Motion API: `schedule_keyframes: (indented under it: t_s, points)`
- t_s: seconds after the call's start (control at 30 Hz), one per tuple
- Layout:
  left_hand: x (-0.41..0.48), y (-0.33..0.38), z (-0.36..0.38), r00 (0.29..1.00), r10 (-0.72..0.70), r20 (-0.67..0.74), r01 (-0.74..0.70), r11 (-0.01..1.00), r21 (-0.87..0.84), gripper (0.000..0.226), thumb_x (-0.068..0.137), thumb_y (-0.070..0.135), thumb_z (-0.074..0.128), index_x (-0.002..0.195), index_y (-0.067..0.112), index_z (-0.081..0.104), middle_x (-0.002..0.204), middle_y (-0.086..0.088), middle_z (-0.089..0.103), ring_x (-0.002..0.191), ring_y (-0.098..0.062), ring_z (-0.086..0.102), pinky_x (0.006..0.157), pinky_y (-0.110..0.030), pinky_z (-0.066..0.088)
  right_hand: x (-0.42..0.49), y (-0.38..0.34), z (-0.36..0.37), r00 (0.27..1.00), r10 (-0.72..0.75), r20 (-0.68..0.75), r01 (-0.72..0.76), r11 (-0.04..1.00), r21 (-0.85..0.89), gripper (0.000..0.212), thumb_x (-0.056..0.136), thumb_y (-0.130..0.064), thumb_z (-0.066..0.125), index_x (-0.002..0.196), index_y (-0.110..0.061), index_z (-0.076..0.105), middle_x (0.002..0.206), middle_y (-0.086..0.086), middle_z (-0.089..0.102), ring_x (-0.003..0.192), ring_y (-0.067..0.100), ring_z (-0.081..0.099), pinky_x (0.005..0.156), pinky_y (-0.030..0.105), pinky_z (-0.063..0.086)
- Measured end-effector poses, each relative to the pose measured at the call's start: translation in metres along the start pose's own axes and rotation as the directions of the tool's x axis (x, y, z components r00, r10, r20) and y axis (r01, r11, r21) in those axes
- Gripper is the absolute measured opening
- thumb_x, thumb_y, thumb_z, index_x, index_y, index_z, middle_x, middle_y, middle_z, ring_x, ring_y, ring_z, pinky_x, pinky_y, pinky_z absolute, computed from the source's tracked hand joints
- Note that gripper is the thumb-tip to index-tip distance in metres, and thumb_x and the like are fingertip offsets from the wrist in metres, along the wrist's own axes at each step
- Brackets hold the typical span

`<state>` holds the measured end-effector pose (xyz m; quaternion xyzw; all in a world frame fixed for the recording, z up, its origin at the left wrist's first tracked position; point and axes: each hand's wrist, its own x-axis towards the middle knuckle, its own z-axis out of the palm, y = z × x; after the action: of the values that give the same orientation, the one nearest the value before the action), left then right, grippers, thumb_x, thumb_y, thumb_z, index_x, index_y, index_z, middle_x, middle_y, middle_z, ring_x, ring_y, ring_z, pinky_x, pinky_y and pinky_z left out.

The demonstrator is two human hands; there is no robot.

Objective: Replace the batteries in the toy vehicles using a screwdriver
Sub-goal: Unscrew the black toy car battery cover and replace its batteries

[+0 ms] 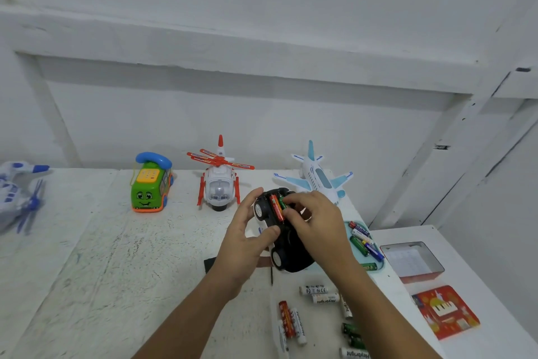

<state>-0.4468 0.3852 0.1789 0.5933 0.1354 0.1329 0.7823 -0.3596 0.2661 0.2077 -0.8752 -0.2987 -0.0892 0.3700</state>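
Observation:
A black toy car lies upside down above the white table, its battery bay facing up. My left hand grips the car's left side, thumb by a wheel. A red battery sits in the bay. My right hand pinches a green battery beside the red one, at the bay. The black battery cover lies on the table under my left wrist. A thin dark screwdriver shaft shows below the car.
Loose batteries lie scattered at the front right. A teal tray holds several more. At the back stand a green phone bus, a red-white helicopter and a blue-white plane. An open tin and its red lid sit right.

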Motion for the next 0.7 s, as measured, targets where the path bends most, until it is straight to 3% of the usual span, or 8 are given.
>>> schedule_keyframes:
  t_s: [0.2,0.37,0.53,0.6,0.7]
  points:
    - [-0.003,0.004,0.002,1.000,-0.010,0.000,0.010,1.000,-0.022,0.065,0.091,0.003,0.063,0.129,0.052,0.045,0.117,0.023,0.052,0.097,-0.025,0.068,0.058,-0.033,0.058,-0.004,0.001,-0.005,0.998,0.039,0.057,-0.044,0.995,0.087,0.025,0.092,-0.016,0.062,0.112,-0.025,0.074,0.090,-0.007,0.051,0.089,0.011,0.055,0.079,0.029,0.051]
    - [-0.004,0.004,0.007,1.000,-0.004,0.027,0.005,1.000,-0.029,0.064,0.091,0.002,0.063,0.132,0.049,0.046,0.119,0.015,0.057,0.087,-0.019,0.071,0.057,-0.033,0.057,-0.001,0.003,-0.014,0.991,0.100,0.093,-0.110,0.987,0.114,0.025,0.090,-0.016,0.066,0.109,-0.029,0.074,0.089,-0.008,0.047,0.084,0.004,0.051,0.071,0.005,0.037]
    - [-0.003,0.003,0.012,0.999,-0.013,0.039,0.016,0.998,-0.059,0.063,0.091,0.002,0.062,0.132,0.047,0.046,0.115,0.013,0.060,0.082,-0.016,0.072,0.057,-0.032,0.056,-0.001,0.007,-0.018,0.969,0.211,0.128,-0.237,0.944,0.230,0.024,0.087,-0.015,0.069,0.103,-0.032,0.075,0.094,-0.005,0.053,0.081,0.009,0.055,0.069,0.009,0.039]
    - [-0.003,0.002,0.015,0.999,-0.021,0.041,0.024,0.997,-0.074,0.061,0.092,0.002,0.062,0.131,0.046,0.047,0.118,0.009,0.059,0.079,-0.018,0.072,0.056,-0.032,0.056,-0.001,0.013,-0.023,0.944,0.236,0.231,-0.316,0.851,0.419,0.024,0.088,-0.009,0.068,0.102,-0.027,0.076,0.097,-0.001,0.066,0.082,0.013,0.065,0.070,0.018,0.049]
    - [-0.001,0.003,0.018,0.999,-0.017,0.030,0.019,0.998,-0.062,0.059,0.092,0.004,0.062,0.128,0.048,0.046,0.119,0.012,0.056,0.081,-0.019,0.070,0.055,-0.031,0.056,-0.003,0.025,-0.035,0.884,0.266,0.385,-0.467,0.561,0.683,0.028,0.092,0.003,0.059,0.106,-0.015,0.075,0.100,0.005,0.072,0.084,0.018,0.068,0.068,0.022,0.054]
